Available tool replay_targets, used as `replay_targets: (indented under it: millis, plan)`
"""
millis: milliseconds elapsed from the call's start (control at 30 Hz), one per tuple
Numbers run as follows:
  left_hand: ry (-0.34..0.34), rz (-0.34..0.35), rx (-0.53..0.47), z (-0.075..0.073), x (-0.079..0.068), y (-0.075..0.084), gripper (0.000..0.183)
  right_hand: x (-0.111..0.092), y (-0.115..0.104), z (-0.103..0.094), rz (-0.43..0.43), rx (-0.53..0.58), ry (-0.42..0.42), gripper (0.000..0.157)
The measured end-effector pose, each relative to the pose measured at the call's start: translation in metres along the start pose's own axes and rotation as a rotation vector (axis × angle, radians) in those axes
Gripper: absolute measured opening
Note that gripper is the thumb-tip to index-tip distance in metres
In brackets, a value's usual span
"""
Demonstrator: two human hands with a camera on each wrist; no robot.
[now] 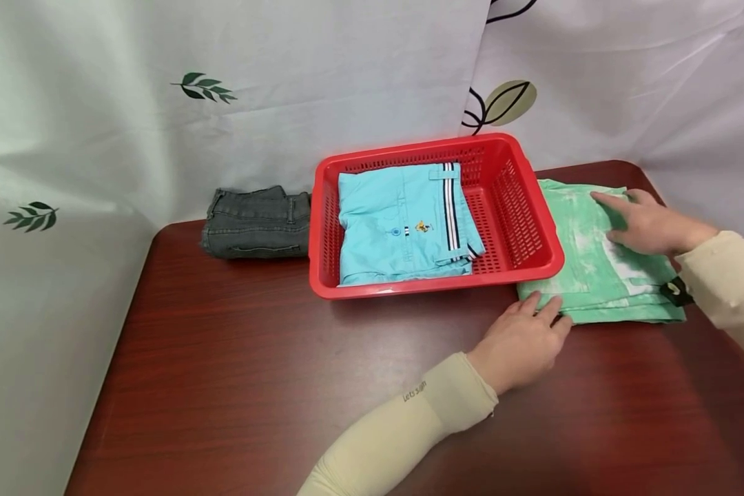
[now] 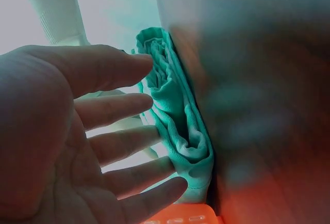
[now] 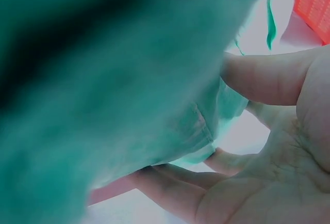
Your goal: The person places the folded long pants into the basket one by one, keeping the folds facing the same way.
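Observation:
Folded green-and-white mottled trousers (image 1: pixel 579 241) lie at the table's right side, partly hidden by the basket's right rim. My left hand (image 1: pixel 527 341) is at their near left corner, fingers spread and fairly straight; in the left wrist view its fingertips (image 2: pixel 175 187) are right at the folded layers. Over the far right part of the same trousers, my right hand (image 1: pixel 651 224) rests with fingers and thumb spread. The right wrist view has its thumb (image 3: pixel 263 77) and fingers touching the green cloth. Much of that view is filled by blurred cloth.
A red plastic basket (image 1: pixel 530 272) stands at the back middle, holding folded light-blue trousers (image 1: pixel 378 220) with a striped waistband. Left of it lie folded dark grey jeans (image 1: pixel 257 224). White curtain fabric (image 1: pixel 347 76) hangs behind the brown table (image 1: pixel 254 386).

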State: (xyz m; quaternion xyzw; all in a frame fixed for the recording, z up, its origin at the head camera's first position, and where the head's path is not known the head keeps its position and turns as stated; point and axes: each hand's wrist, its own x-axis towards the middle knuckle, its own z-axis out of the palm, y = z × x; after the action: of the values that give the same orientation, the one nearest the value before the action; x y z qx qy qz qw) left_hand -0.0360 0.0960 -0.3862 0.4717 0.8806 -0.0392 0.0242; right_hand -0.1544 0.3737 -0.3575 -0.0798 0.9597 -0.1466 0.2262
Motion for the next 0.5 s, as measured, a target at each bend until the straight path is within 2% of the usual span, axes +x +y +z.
replay_targets:
  millis: [233, 500]
  plan:
    - [0.048, 0.020, 0.021, 0.003, -0.005, 0.005, 0.045, -0.006, 0.000, 0.006, -0.017, -0.014, -0.003, 0.083]
    - [-0.029, 0.022, -0.004, 0.002, -0.010, 0.009, 0.045, -0.013, 0.002, 0.014, -0.014, -0.008, -0.006, 0.084]
